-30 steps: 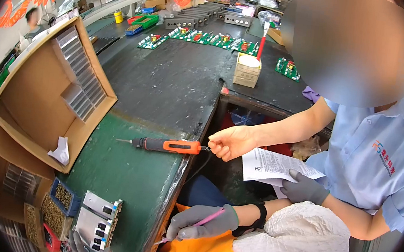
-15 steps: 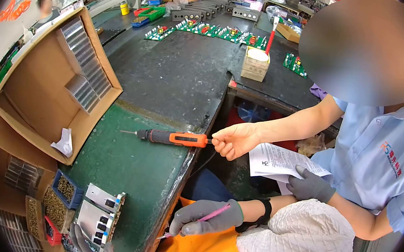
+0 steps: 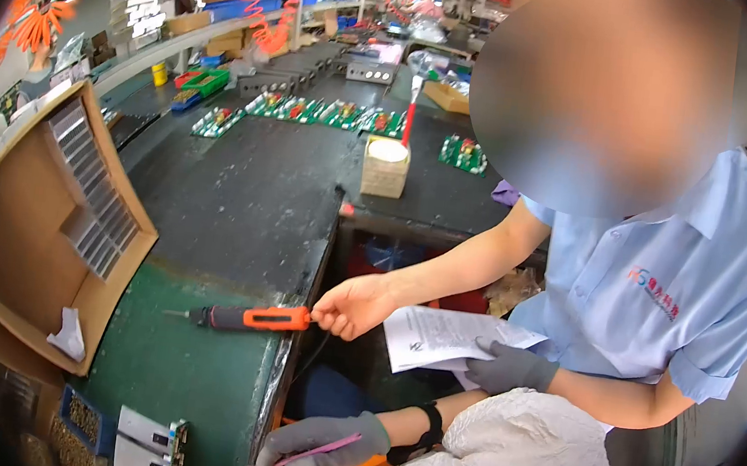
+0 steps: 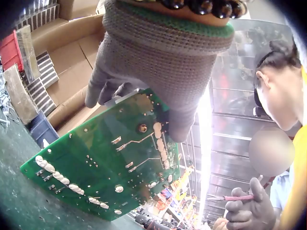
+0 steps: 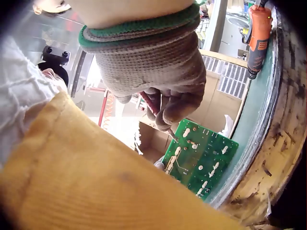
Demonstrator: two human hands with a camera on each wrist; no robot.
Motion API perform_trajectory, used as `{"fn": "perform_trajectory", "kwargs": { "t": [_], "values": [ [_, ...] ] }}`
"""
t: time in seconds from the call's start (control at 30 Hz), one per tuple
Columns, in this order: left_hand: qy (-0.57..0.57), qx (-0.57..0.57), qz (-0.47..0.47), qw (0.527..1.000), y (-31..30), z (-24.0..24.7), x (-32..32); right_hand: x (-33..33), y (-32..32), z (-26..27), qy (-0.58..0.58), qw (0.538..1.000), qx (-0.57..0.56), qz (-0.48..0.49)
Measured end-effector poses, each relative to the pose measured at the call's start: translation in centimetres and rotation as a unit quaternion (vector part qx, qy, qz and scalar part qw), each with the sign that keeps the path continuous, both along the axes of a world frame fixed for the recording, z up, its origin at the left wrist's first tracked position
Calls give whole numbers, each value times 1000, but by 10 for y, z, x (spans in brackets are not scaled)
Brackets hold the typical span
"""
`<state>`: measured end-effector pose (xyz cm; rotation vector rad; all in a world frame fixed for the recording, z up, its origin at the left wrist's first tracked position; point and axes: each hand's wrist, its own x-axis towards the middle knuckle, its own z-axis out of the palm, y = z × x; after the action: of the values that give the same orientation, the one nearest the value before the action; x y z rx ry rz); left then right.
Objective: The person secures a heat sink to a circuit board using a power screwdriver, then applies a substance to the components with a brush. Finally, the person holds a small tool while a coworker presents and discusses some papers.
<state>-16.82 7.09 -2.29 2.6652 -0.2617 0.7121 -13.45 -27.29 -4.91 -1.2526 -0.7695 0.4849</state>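
My left hand [image 4: 153, 72], in a grey glove, grips a green circuit board [image 4: 110, 167] by its upper edge, solder side toward the wrist camera. The same board [image 5: 201, 160] stands at the green table's edge [image 5: 261, 143], and in the head view it shows at the bottom left [image 3: 146, 446]. My right hand [image 3: 325, 437], also gloved, pinches a thin pink tool [image 3: 314, 452] over my lap, its tip near the board. The right hand [image 5: 158, 81] has its fingers curled round the tool. An orange and black electric screwdriver [image 3: 251, 317] lies on the table edge.
A person in a blue shirt [image 3: 649, 298] sits to the right, bare hand [image 3: 347, 308] at the screwdriver's rear end, gloved hand [image 3: 509, 367] holding a printed sheet [image 3: 435, 340]. A cardboard box with heat sinks [image 3: 56, 218] stands left. A small carton [image 3: 386, 167] and green boards [image 3: 331, 115] are further back.
The head view has swung, so everything sits lower and further left in frame. The other person's hand stays at the screwdriver's end. My right hand still holds the pink tool.
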Motion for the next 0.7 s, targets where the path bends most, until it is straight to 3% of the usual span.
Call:
{"fn": "perform_trajectory", "kwargs": {
  "t": [0.03,0.07,0.2,0.53,0.6,0.7],
  "values": [
    [-13,-83,-30,996,-2,-2,0,1,-2,6,9,1000,-1,-5],
    [-21,-89,-15,996,-5,-1,-1,-2,1,7,21,1000,1,-3],
    [-25,3,16,1000,-5,7,-2,0,4,1,-1,1000,9,-1],
    [-34,22,33,999,-1,0,-4,2,3,-6,8,1000,6,14],
    [9,-24,39,999,-2,0,-6,3,3,-7,6,1000,-9,22],
    [-2,16,32,999,-1,2,-4,5,2,-2,24,999,5,43]
  ]
}}
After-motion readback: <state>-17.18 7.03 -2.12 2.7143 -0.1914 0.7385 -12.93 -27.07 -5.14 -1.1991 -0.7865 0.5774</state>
